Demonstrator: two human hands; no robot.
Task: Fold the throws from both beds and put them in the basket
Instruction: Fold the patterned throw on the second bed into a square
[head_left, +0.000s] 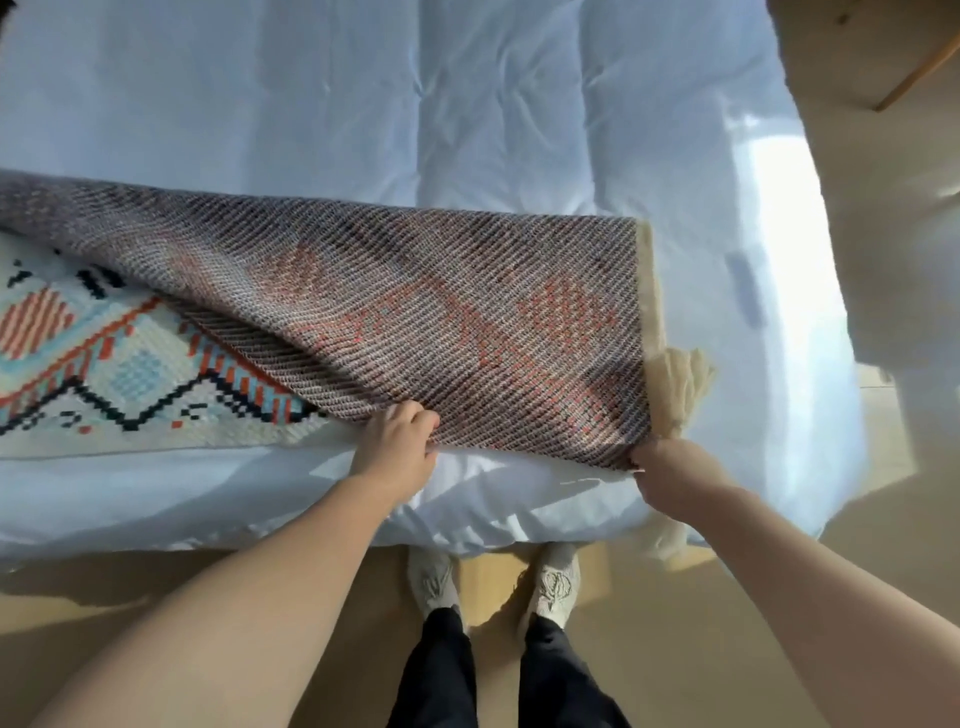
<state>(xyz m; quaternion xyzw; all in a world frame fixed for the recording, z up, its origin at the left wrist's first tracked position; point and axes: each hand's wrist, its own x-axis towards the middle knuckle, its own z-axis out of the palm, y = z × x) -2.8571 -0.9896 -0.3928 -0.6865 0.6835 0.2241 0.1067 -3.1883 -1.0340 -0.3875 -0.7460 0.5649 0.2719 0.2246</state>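
Note:
A woven throw (395, 317) lies across the near edge of a bed with white bedding (467, 114). Its right part is lifted and turned over, showing the dark grey and orange underside. The cream, blue and orange patterned face shows at the left. Cream tassels hang at its right corner. My left hand (397, 441) pinches the throw's near edge at the middle. My right hand (670, 470) grips the near right corner by the tassels. No basket is in view.
The bed's right side drops off to a pale floor (893, 519). A wooden furniture piece (893, 47) stands at the top right. My feet in pale shoes (493, 582) stand on the floor against the bed's near edge.

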